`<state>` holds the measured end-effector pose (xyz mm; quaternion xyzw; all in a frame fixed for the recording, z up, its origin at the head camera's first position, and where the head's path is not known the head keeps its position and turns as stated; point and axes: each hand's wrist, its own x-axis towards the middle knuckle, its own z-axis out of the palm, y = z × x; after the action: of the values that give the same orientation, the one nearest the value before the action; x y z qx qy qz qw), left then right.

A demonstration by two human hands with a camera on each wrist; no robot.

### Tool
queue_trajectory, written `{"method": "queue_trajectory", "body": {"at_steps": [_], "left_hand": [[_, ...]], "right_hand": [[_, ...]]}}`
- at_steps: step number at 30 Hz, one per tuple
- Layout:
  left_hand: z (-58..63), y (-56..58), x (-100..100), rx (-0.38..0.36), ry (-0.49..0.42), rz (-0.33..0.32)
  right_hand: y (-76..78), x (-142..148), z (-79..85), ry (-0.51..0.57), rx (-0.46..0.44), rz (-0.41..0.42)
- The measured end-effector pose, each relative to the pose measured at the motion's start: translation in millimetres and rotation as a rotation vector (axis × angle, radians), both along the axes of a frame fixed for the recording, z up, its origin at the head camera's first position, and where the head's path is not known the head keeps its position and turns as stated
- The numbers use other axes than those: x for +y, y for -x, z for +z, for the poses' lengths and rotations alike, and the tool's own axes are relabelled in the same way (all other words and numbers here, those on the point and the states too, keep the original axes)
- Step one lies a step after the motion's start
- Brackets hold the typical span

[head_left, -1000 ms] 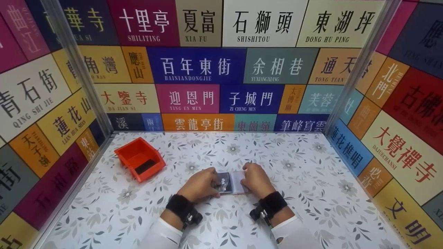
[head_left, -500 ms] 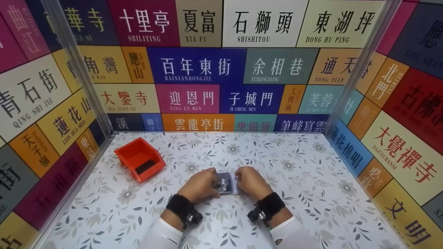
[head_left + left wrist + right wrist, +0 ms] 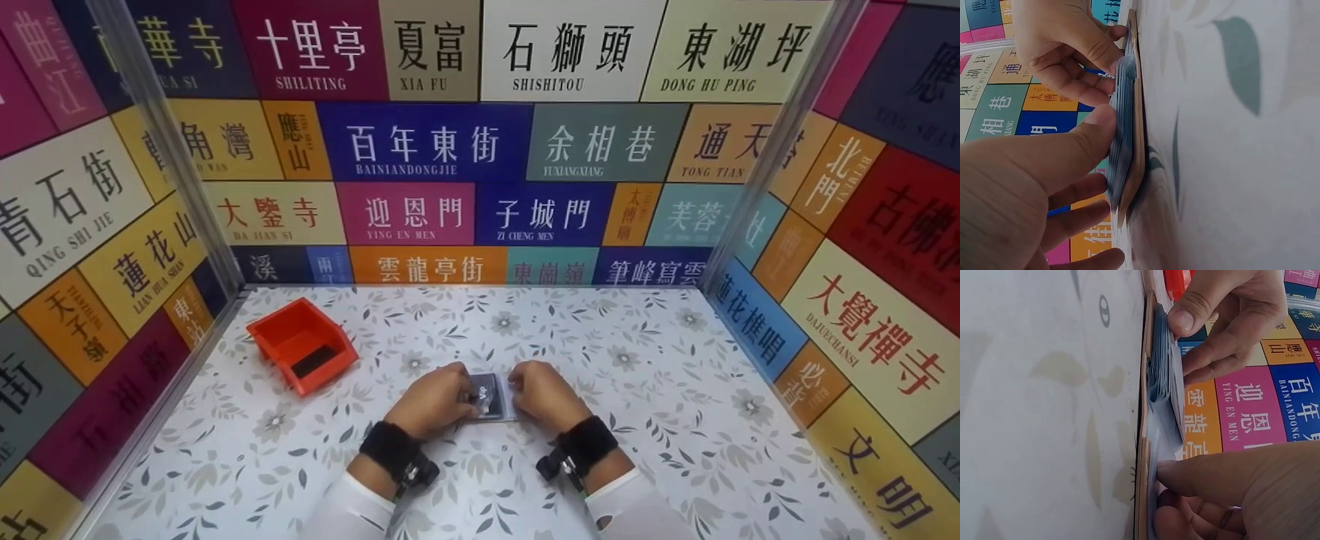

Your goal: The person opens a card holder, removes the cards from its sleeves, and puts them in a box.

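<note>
An opened card holder (image 3: 487, 396) lies on the table, with a dark printed card showing through its left side. Seen edge-on in the right wrist view, it has a brown cover (image 3: 1141, 461) and a thick stack of clear sleeves (image 3: 1160, 374). My left hand (image 3: 430, 403) grips the left side, thumb on the stacked sleeves. At the right side, my right hand (image 3: 550, 395) pinches a clear sleeve between thumb and curled fingers. It hides much of the holder's right half from the head view.
A red-orange bin (image 3: 304, 345) with a dark patch on its inner wall stands at the back left. The tabletop (image 3: 480, 480) has a pale leaf and flower pattern. Colourful lettered panels (image 3: 427, 142) enclose the back and both sides.
My right hand has shifted slightly left and nearer to me, covering more of the holder's right half. My left hand has barely moved.
</note>
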<state>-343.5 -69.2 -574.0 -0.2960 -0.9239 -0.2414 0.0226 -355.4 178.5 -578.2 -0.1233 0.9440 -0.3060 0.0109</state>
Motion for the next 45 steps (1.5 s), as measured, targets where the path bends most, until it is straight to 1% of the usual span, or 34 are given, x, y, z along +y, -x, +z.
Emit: {"method": "queue_trajectory", "body": {"at_steps": [4,7,8,12,14,15,19,20,22,26,29,35,39,45], "left_hand": [[-0.6,0.0,1.0,0.000,-0.001,0.007],[-1.6,0.5,1.7,0.019,0.005,-0.006],[-2.0,0.7,1.9,0.030,0.009,-0.012],[-3.4,0.9,3.3,0.061,0.027,-0.036],[-3.4,0.8,4.0,0.054,0.018,-0.035],[-3.4,0.7,4.4,0.050,0.013,-0.035],[-4.2,0.9,4.6,0.040,0.007,-0.026],[-4.7,1.0,4.7,0.040,0.010,-0.023],[-4.9,1.0,5.0,0.036,0.015,-0.018],[-4.0,0.4,5.5,0.024,0.026,-0.008],[-3.3,-0.3,5.3,0.018,0.027,-0.003],[-4.1,-0.5,4.7,0.026,0.020,-0.006],[-4.0,-0.9,4.9,0.043,0.010,-0.012],[-4.6,-0.9,5.1,0.049,-0.003,-0.010]], "right_hand": [[2.3,1.4,-1.2,0.017,-0.002,0.012],[2.4,2.8,-0.7,0.036,0.003,0.030],[10.2,8.0,-12.8,0.052,0.028,0.057],[10.2,8.7,-12.2,0.062,0.020,0.069],[11.1,8.3,-13.1,0.050,0.019,0.072],[3.6,3.4,-1.4,0.030,-0.004,0.054],[4.7,0.3,-3.1,-0.006,-0.012,0.048],[4.6,-0.9,-3.1,-0.001,-0.017,0.044],[4.0,-3.8,-2.8,0.051,-0.057,0.021],[4.0,-9.5,-4.7,0.229,-0.173,-0.024],[3.9,-11.2,-6.6,0.315,-0.221,-0.037],[3.9,-9.7,-9.0,0.369,-0.235,-0.025],[4.3,-9.1,-8.1,0.386,-0.227,-0.020],[5.9,-5.9,-6.7,0.372,-0.201,-0.008]]}}
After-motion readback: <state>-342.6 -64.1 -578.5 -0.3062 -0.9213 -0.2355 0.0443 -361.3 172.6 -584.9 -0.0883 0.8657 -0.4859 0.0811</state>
